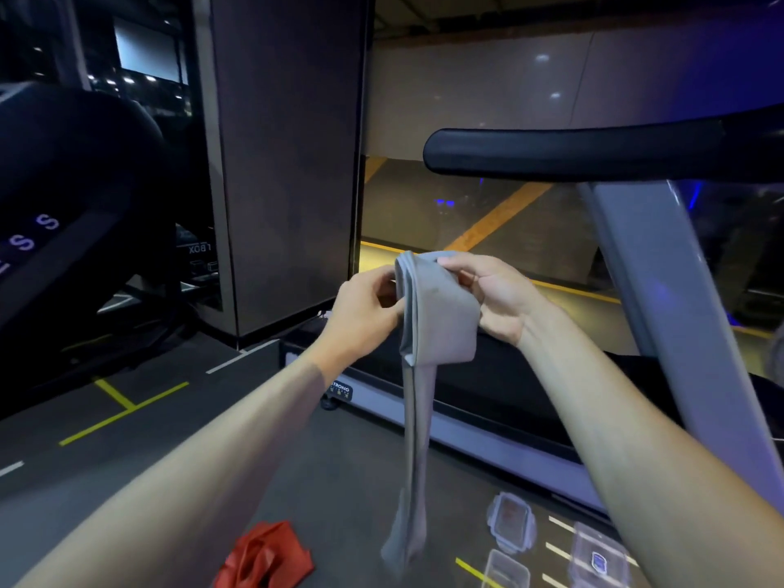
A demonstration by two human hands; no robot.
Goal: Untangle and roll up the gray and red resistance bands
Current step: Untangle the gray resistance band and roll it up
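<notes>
A treadmill (662, 290) fills the right of the room, its black handrail (572, 152) running above the work area and its deck edge (488, 443) lying just beyond the hands. A dark floor (140, 443) with yellow tape lines extends to the left. The gray resistance band (437, 309) is held up at chest height in front of the person: its upper part is folded or partly wound into a wide wad between the hands, and a long tail hangs straight down to just above the floor. The left hand (365, 309) pinches the left edge of the wad with curled fingers; the right hand (496, 292) grips the right side, its thumb laid over the top. The red resistance band (265, 555) lies crumpled on the floor near the bottom edge, well apart from the hands and not yet rolled. Clear plastic containers (511, 522) sit on the floor at lower right. Risk: the hanging tail appears twisted, so winding onward may lock the twist into the roll. A loosened pinch would likely let the elastic wad spring open.
</notes>
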